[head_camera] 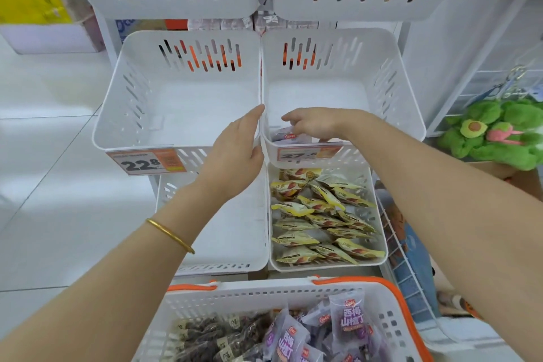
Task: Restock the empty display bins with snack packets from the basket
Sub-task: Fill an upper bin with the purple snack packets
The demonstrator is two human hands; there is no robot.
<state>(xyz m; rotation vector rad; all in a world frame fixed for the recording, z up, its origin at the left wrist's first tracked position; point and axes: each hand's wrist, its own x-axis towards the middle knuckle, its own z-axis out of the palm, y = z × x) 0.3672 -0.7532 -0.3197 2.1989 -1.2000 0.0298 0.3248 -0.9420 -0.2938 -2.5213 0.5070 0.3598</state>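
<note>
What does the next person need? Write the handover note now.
Left hand: open, resting at the front rim where the two middle bins meet.
Right hand: inside the right middle bin, gripping a purple packet.
Done: nothing else lies in that bin.
Left: left middle bin and lower left bin hold nothing; the basket holds many packets.

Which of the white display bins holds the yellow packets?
The bottom-right bin, directly below the one the right hand reaches into; its left neighbour looks bare.
</note>
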